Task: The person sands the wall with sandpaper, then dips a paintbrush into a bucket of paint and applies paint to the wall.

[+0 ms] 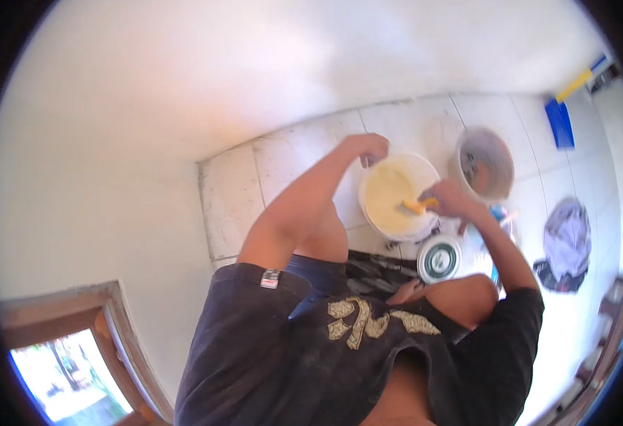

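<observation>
A white bucket of pale yellow paint stands on the floor before my knees. My left hand is closed at its far left rim, fingers partly hidden. Over the bucket's right side, my right hand grips an orange-yellow-handled paintbrush. Its greyish head points down and left into the paint, so the bristles cannot be made out. Just right of that hand sits a second, dirty bucket with dark contents. Nearer my right knee is a white tub with a round green-and-white label.
White walls meet the tiled floor ahead and left. A blue dustpan with a yellow handle leans far right. A greyish cloth lies on the floor at right. A wooden-framed opening is at lower left.
</observation>
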A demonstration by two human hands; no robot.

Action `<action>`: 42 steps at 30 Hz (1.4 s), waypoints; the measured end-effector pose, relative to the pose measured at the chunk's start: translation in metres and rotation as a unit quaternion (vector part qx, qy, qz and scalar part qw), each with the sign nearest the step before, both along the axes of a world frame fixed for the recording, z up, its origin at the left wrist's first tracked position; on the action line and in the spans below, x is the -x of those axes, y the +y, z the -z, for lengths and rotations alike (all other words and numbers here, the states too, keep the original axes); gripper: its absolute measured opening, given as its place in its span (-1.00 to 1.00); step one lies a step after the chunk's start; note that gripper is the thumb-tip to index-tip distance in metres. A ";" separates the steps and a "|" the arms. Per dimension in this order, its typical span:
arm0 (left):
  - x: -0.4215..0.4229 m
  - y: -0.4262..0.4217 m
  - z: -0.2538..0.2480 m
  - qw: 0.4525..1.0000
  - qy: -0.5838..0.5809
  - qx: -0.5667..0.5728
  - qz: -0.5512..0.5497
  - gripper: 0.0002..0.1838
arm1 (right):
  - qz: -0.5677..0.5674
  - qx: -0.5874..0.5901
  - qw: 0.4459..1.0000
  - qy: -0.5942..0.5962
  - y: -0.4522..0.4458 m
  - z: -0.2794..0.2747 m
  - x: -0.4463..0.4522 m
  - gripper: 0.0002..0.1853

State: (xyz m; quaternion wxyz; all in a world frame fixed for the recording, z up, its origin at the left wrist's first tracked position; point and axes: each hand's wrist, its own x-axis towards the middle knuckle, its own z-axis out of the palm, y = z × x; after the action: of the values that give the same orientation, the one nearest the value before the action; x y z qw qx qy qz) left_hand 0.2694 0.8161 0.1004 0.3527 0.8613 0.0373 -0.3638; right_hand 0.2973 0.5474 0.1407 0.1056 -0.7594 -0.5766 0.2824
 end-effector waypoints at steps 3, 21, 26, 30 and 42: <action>-0.003 0.000 -0.002 0.999 -0.005 -0.026 -0.033 -0.70 | -0.037 -0.011 0.997 0.063 0.011 -0.006 0.015 -0.71; 0.003 -0.001 -0.023 0.966 -0.114 -0.231 -0.007 -0.73 | 0.200 -0.152 0.957 0.148 0.028 -0.021 -0.005 -0.72; 0.014 -0.053 -0.072 0.905 -0.376 -0.189 -0.063 -0.79 | 0.104 -0.071 0.992 0.026 0.031 -0.036 0.006 -0.71; 0.030 -0.085 -0.104 0.890 -0.447 -0.013 -0.083 -0.82 | 0.084 -0.038 0.995 0.040 0.027 -0.044 0.009 -0.70; 0.023 -0.088 -0.102 0.824 -0.545 0.105 -0.112 -0.83 | 0.315 -0.013 0.936 0.155 0.005 -0.030 -0.010 -0.72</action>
State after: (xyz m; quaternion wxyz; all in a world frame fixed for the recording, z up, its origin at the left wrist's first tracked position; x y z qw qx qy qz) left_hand 0.2467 0.7284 0.2020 0.4422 0.8670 -0.1037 0.2049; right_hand 0.3069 0.5528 0.1703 0.2871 -0.8474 -0.2885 0.3409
